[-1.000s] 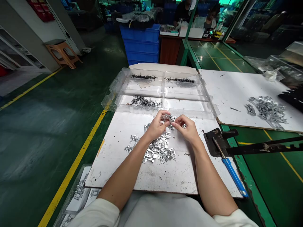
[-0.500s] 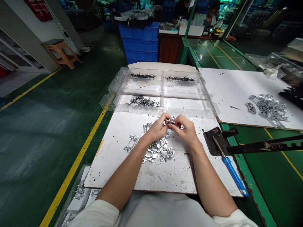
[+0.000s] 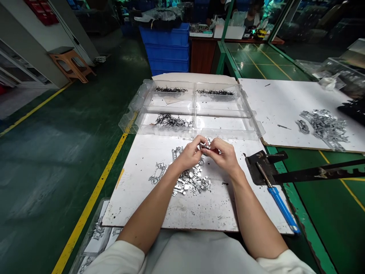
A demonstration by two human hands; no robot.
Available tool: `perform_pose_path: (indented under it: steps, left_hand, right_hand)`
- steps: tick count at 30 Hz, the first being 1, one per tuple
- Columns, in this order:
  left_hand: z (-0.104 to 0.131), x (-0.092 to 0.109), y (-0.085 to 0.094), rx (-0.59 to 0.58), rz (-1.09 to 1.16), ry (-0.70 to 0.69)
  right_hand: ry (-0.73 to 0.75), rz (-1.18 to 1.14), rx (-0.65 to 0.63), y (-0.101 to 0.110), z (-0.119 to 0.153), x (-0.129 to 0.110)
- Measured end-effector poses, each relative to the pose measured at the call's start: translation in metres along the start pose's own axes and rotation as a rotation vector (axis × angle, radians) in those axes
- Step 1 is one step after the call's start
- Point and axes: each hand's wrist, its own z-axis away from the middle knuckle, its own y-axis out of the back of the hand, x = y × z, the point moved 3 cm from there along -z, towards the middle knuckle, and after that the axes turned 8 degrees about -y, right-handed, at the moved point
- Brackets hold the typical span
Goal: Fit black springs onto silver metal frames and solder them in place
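Observation:
My left hand (image 3: 190, 154) and my right hand (image 3: 224, 153) meet above the white board (image 3: 137, 207), both closed on one small silver metal part (image 3: 204, 146). Fingers cover most of that part, so its full shape is hidden. Below and to the left of my hands lies a pile of silver metal parts (image 3: 189, 182). One frame-shaped silver part (image 3: 157, 173) sits at the left side of the pile. Beyond my hands, a clear plastic tray (image 3: 194, 134) holds small black pieces (image 3: 173, 120) in several of its compartments.
A blue-handled tool (image 3: 283, 209) lies at the board's right edge, its shaft against a black metal bracket (image 3: 259, 167). More silver parts (image 3: 325, 126) are heaped on the right-hand board (image 3: 273, 102). Blue crates (image 3: 167, 47) stand behind. A person (image 3: 221, 11) is at a far table.
The camera view has shifted slightly. Both hands stay together in nearly the same place, with the silver part turned a little between the fingers.

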Motion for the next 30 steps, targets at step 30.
perform_pose_path:
  steps: [30]
  left_hand:
    - [0.007,0.021,0.041,-0.005,-0.57,0.293]
  right_hand:
    - [-0.392,0.207,0.142,0.022,0.0,0.043]
